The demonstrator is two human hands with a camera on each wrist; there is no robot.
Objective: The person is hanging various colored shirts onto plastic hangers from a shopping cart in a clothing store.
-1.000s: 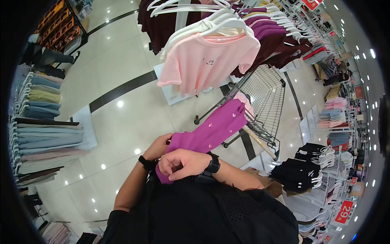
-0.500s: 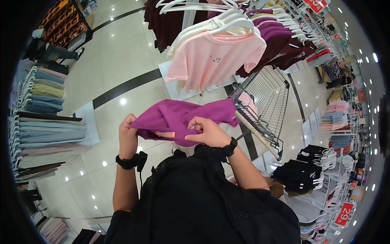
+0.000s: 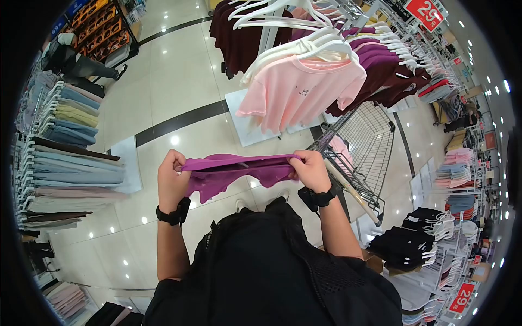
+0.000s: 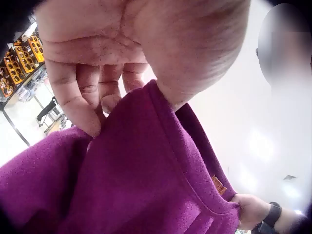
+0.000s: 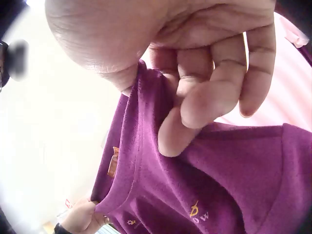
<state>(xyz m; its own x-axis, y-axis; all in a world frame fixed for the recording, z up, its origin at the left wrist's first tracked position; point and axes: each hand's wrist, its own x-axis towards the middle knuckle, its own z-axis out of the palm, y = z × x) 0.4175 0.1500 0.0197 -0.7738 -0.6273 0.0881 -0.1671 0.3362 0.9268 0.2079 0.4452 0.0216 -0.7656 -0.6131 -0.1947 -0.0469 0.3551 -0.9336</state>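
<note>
A purple garment [image 3: 234,173] is stretched between both hands in front of the body, its banded opening pulled nearly straight. My left hand [image 3: 174,176] pinches one end; in the left wrist view its thumb and fingers [image 4: 78,107] grip the purple cloth [image 4: 126,165]. At the other end my right hand [image 3: 311,171] holds the edge, thumb on one side and curled fingers [image 5: 209,102] on the other in the right wrist view. An orange label [image 5: 113,162] shows inside the opening, and small yellow and white lettering [image 5: 195,210] on the front.
A pink T-shirt [image 3: 304,89] hangs on a rack ahead. The wire cart [image 3: 367,141] stands at the right front, pink cloth inside. Trousers [image 3: 79,168] hang at the left, black clothes [image 3: 405,244] at the right. Another person [image 3: 73,60] is at the far left.
The right hand has come down on the garment's far end and moved right, away from the left. The garment, earlier bunched and hanging toward the cart, is now stretched level between both hands.
</note>
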